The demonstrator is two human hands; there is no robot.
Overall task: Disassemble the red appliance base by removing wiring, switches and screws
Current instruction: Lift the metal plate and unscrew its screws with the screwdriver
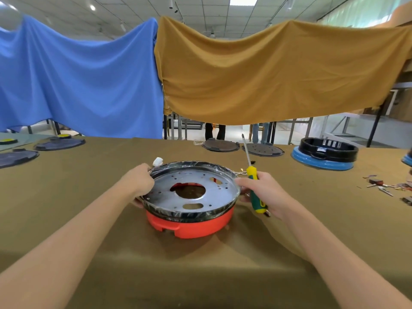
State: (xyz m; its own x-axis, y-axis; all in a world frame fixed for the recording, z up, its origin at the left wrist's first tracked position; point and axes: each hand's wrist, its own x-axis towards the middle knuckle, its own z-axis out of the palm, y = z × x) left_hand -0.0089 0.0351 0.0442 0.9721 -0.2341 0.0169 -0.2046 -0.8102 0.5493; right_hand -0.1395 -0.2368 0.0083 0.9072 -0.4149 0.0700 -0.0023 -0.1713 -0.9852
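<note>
Scene: A person works at a table [66, 197] draped in olive-brown cloth, with the red appliance base [191, 224] at centre frame, just below the middle.

Metal plate: A round perforated metal plate [191, 188] wrapped at its rim in clear film sits on top of the red base, tilted slightly up toward the upper right.

Left hand: The left hand [140, 181] grips the plate's left rim, fingers curled over the edge.

Right hand: The right hand [260, 192] holds a green-and-yellow screwdriver [254, 184] against the palm, shaft pointing up and away, while its fingertips touch the plate's right rim.

Loose ends: A white connector [157, 161] shows behind the plate's upper-left edge, and thin wires [239, 173] trail at its right.

Step in hand: Apparently lifting the plate off the base (whether every screw is out cannot be seen).

Next move: Likely an even, two-sided lift, watching that the wires do not snag.

Background: Removed small parts [388, 186] lie at right; a blue-and-black base [325, 155] stands at upper right, and dark round lids [60, 143] lie at upper left.
</note>
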